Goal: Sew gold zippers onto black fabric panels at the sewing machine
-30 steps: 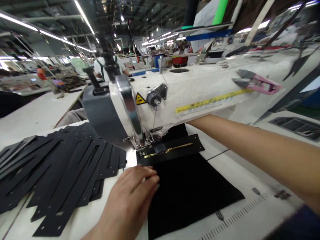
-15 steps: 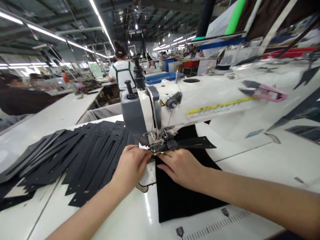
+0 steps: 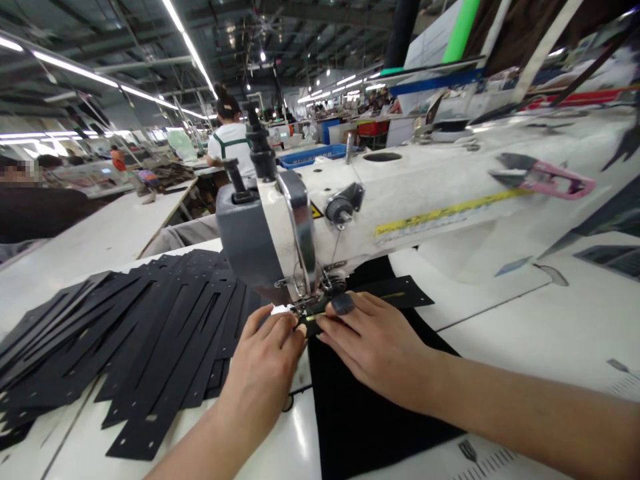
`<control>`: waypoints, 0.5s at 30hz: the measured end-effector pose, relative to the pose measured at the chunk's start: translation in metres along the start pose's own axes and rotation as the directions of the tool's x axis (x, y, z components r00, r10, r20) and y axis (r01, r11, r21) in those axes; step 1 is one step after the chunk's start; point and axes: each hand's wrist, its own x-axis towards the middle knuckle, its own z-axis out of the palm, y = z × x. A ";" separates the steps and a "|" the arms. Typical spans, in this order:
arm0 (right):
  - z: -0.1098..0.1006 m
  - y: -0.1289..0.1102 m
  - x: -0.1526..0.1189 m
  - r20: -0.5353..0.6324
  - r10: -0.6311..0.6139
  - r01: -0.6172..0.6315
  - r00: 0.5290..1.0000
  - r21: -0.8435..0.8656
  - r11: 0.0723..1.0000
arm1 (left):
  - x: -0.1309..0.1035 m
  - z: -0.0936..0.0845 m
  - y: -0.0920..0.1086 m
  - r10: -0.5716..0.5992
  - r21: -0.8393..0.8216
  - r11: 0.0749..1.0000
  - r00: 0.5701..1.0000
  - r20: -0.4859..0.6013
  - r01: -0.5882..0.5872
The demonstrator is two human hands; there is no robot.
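At the needle area of a white sewing machine (image 3: 425,193) lies a black zipper (image 3: 315,319) with gold-coloured teeth, by a black slotted strip (image 3: 407,293). My left hand (image 3: 270,363) pinches the zipper's left end between thumb and fingers. From the other side, my right hand (image 3: 383,347) grips the zipper close to the presser foot, its fingers bent and partly covering the strip. Under my right hand spreads a black fabric panel (image 3: 360,420). The exact spot beneath the foot is hidden by my fingers.
Many black slotted pieces (image 3: 165,333) lie fanned out left of the machine. Pink-handled thread snips (image 3: 545,177) rest against the machine arm. Behind it are a blue basket (image 3: 315,157) and a person in a white shirt (image 3: 233,143). A printed ruler scale (image 3: 485,463) marks the table's front.
My view has moved closer to the machine. My right hand has shifted up over the strip beside the foot, and more of the zipper's gold teeth show between my hands.
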 end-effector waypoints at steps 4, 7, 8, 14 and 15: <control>0.014 0.004 -0.001 0.128 0.038 -0.043 0.991 0.034 0.999 | -0.001 0.000 0.000 0.013 0.018 1.000 1.000 -0.003 -0.013; 0.018 0.004 -0.001 0.196 0.017 -0.025 0.980 0.037 0.999 | 0.001 0.001 0.000 0.038 0.028 0.999 0.999 -0.027 -0.037; 0.018 0.004 -0.001 0.208 0.014 -0.023 0.978 0.041 0.999 | 0.002 0.001 0.000 0.045 0.033 0.998 0.999 -0.028 -0.044; 0.012 0.006 0.001 0.249 0.016 -0.037 0.968 0.080 0.996 | 0.005 -0.001 0.002 0.059 0.055 0.997 0.998 -0.009 -0.059; 0.012 0.006 0.001 0.253 0.013 -0.035 0.967 0.082 0.996 | 0.006 -0.001 0.002 0.058 0.055 0.997 0.998 -0.010 -0.058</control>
